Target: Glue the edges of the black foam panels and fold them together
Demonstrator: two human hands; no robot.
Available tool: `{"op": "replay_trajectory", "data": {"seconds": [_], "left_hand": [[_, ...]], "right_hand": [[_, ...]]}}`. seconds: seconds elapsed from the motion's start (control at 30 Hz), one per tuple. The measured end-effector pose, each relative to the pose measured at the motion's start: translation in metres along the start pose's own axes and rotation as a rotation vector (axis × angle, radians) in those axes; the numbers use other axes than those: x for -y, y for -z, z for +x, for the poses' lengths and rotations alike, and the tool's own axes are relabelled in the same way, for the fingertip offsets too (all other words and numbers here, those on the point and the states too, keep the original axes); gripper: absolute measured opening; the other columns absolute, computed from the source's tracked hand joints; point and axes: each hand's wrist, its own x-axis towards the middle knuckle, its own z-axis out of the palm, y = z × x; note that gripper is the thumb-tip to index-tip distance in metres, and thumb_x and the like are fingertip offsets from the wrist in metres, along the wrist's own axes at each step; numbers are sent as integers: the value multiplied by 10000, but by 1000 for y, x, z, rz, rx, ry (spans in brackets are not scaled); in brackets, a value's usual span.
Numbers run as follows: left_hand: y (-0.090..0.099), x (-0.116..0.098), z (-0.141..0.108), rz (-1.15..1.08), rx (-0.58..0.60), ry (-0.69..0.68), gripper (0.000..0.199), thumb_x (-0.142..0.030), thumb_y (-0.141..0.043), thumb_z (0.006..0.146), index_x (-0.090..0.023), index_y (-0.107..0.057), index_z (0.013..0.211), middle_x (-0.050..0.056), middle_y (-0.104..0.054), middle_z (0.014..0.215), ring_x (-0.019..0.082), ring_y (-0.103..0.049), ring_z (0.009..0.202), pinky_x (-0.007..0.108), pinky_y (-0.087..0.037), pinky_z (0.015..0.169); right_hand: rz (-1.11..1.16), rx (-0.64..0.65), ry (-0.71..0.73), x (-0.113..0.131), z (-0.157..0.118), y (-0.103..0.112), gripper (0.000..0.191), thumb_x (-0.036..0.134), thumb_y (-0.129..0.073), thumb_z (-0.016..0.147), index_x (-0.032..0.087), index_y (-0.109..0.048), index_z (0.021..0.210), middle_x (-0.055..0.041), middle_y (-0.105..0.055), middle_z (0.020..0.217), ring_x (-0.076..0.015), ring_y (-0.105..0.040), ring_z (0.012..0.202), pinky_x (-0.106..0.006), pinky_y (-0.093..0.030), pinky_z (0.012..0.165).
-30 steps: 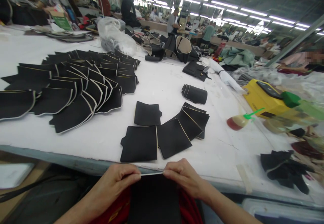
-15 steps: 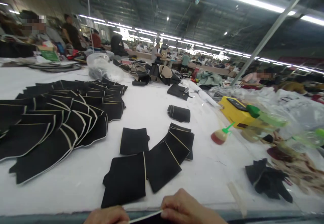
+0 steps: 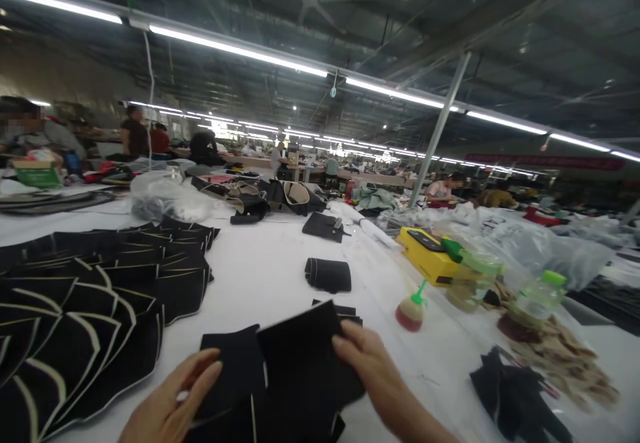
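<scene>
Raised over the table is a black panel with a pale edge (image 3: 305,356), pinched at its right side between the thumb and fingers of my right hand (image 3: 373,373). To the left, my left hand (image 3: 173,396) has its fingers apart, with nothing visible between them. Its fingertips are next to a second black panel (image 3: 233,356) lying on the white table. More black panels lie beneath and behind the held one, partly hidden by it. Beyond them rests a folded black piece (image 3: 329,275).
Overlapping black panels with light edges (image 3: 100,323) spread across the left. On the right stand a squeeze bottle with green nozzle (image 3: 411,309), a yellow box (image 3: 430,259) and a green-capped jug (image 3: 537,303). Black scraps (image 3: 515,393) lie at the right front. Several people work farther back.
The panel has come up from the near table edge and now hangs over the laid panels. My left hand has let go of it; my right still holds it. The view has tilted upward.
</scene>
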Motion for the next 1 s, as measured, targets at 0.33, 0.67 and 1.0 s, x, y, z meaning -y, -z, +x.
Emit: {"op": "replay_trajectory", "data": {"seconds": [0.33, 0.67, 1.0], "left_hand": [[-22, 35, 76, 469, 64, 89, 319, -432, -514, 733, -183, -488, 931, 151, -673, 942, 365, -642, 957, 425, -465, 794], [12, -15, 40, -687, 26, -26, 513, -445, -700, 724, -158, -560, 1126, 85, -689, 1092, 267, -627, 1053, 359, -482, 929], [11, -31, -80, -913, 261, 205, 526, -430, -728, 747, -192, -573, 1190, 79, -678, 1053, 266, -609, 1037, 381, -479, 921]], "right_hand": [[-924, -354, -88, -11, 169, 49, 254, 307, -565, 956, 93, -593, 1091, -94, -628, 1012, -211, -619, 926, -407, -502, 861], [-537, -8, 45, -1, 185, -2, 338, 374, -394, 1022, 112, -574, 1136, -97, -631, 1050, -204, -622, 952, -410, -494, 880], [533, 569, 23, 24, 4, -74, 349, 372, -764, 715, 144, -567, 892, 3, -580, 766, -119, -510, 675, -217, -376, 591]]}}
